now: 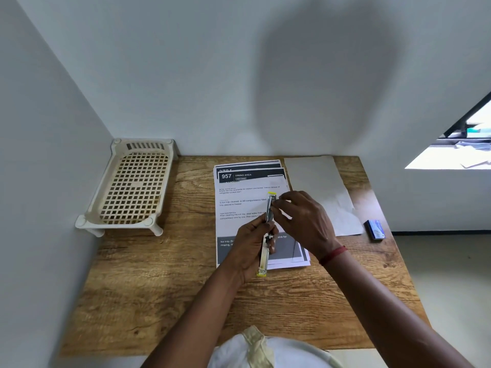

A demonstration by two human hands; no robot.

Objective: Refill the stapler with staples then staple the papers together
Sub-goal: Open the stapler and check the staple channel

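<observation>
You hold the slim metal stapler with yellow ends (270, 208) in the middle of the frame, above the printed white papers (239, 200). It is opened out long. Its long axis runs almost straight up and down in the picture, leaning a little to the right at the top. One yellow tip points to the wall at the top of the frame, and the other points down, toward your body.

Your left hand (251, 247) grips the lower half. The fingers are curled round it from the left, and the near yellow tip sticks out below the palm. Your right hand (305, 221) comes from the right side. Its thumb and fingertips (277, 202) are drawn narrowly together and pinch the upper half, just under the far yellow tip. Whether a strip of staples is between these fingers, I cannot tell.

The papers lie in a small stack on the brown wooden table (159, 288). A blank grey-white sheet (318, 187) lies just right of them. Further right, at the table's edge, lies a small blue box (374, 229). A cream plastic rack with a grid top (135, 187) stands in the left corner.
</observation>
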